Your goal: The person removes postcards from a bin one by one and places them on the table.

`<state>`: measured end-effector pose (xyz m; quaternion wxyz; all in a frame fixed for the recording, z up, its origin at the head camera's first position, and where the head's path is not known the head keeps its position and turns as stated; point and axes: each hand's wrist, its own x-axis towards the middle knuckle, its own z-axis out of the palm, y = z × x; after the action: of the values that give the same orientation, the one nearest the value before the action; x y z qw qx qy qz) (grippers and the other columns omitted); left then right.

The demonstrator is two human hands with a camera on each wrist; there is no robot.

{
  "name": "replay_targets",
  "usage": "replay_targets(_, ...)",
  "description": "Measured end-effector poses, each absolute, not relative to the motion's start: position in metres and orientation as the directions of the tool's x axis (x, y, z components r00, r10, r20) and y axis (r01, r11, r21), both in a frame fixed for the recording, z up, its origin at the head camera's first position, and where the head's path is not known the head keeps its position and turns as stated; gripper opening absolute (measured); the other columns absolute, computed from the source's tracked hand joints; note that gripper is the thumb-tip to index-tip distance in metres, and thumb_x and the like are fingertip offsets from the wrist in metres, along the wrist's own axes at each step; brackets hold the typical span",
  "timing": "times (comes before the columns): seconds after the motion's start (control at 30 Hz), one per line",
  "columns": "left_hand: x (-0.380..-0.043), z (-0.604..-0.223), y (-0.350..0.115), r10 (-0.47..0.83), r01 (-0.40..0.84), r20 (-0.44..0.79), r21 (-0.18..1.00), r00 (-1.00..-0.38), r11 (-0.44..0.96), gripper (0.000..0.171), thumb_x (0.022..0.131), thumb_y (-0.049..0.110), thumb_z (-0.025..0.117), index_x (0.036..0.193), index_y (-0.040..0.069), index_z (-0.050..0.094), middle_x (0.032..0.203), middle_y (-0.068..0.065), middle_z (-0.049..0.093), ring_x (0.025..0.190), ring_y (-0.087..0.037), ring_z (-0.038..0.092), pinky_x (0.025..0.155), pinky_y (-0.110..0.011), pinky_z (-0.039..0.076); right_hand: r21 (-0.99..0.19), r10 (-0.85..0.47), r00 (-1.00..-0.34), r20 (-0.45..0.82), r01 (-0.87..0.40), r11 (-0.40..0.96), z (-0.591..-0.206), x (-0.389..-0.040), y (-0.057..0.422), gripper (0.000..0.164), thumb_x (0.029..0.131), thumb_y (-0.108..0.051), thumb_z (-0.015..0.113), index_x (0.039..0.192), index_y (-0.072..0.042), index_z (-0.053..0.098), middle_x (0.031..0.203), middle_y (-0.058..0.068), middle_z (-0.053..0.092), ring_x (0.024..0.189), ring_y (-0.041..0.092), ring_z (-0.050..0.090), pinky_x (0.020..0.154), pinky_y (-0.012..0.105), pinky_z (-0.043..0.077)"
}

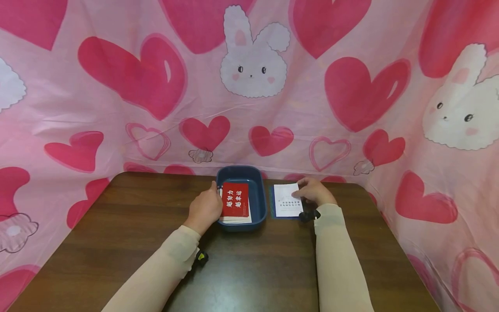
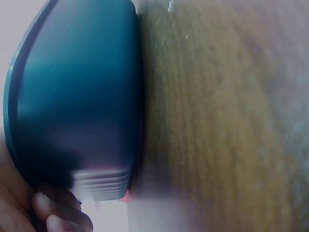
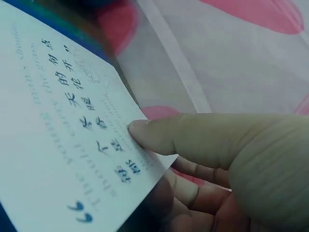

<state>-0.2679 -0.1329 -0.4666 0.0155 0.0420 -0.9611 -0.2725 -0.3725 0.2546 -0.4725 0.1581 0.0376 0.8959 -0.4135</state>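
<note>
A dark blue plastic bin (image 1: 264, 203) stands towards the back of the table. My left hand (image 1: 204, 207) grips its left rim; in the left wrist view curled fingers (image 2: 60, 212) show at the bin's outer wall (image 2: 79, 92). Inside the bin lies a red card (image 1: 235, 200) with white characters, on top of white cards (image 1: 238, 220). To the right of the bin, my right hand (image 1: 315, 191) pinches the edge of a white printed card (image 1: 286, 200), its thumb (image 3: 193, 137) on the printed face. Below that card, a blue and teal edge (image 1: 272, 203) sticks out.
The brown wooden table (image 1: 249, 268) reaches towards me. A pink cloth (image 1: 249, 108) with hearts and rabbits hangs close behind the bin and along both sides. Dark wrist straps (image 1: 309, 215) sit at the cuffs of the pale sleeves.
</note>
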Motion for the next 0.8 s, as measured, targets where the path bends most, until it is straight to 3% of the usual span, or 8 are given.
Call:
replay_targets(0.33, -0.268, -0.466, -0.134, -0.078, -0.056, 0.019, 0.526, -0.997, 0.848, 0.073, 0.116, 0.034, 0.059, 0.175, -0.001, 0.036, 0.144, -0.026, 0.075, 0.100, -0.035, 0.077, 0.083, -0.053, 0.068, -0.629, -0.010, -0.956, -0.292, 0.184, 0.756, -0.468, -0.373, 0.242, 0.067, 0.092, -0.026, 0.091, 0.148, -0.001, 0.062, 0.111, 0.018, 0.073, 0.094, 0.032, 0.066, 0.081, 0.042, 0.059)
replay_targets(0.6, -0.267, -0.468, -0.135, -0.079, -0.060, 0.014, 0.523, -0.997, 0.850, 0.073, 0.116, 0.035, 0.059, 0.176, -0.001, 0.036, 0.144, -0.026, 0.075, 0.101, -0.035, 0.077, 0.083, -0.053, 0.068, -0.595, 0.018, -0.955, -0.296, 0.199, 0.779, -0.469, -0.373, 0.235, 0.067, 0.093, -0.024, 0.093, 0.147, 0.000, 0.061, 0.138, 0.026, 0.070, 0.104, 0.037, 0.077, 0.101, 0.054, 0.066)
replay_targets(0.8, -0.269, -0.467, -0.133, -0.084, -0.068, 0.007, 0.519, -0.996, 0.852, 0.075, 0.116, 0.037, 0.058, 0.177, 0.001, 0.035, 0.142, -0.025, 0.076, 0.100, -0.034, 0.077, 0.083, -0.051, 0.067, -0.615, -0.017, -0.957, -0.288, 0.171, 0.770, -0.472, -0.375, 0.241, 0.065, 0.094, -0.024, 0.091, 0.148, 0.000, 0.062, 0.141, 0.028, 0.070, 0.103, 0.035, 0.078, 0.103, 0.054, 0.066)
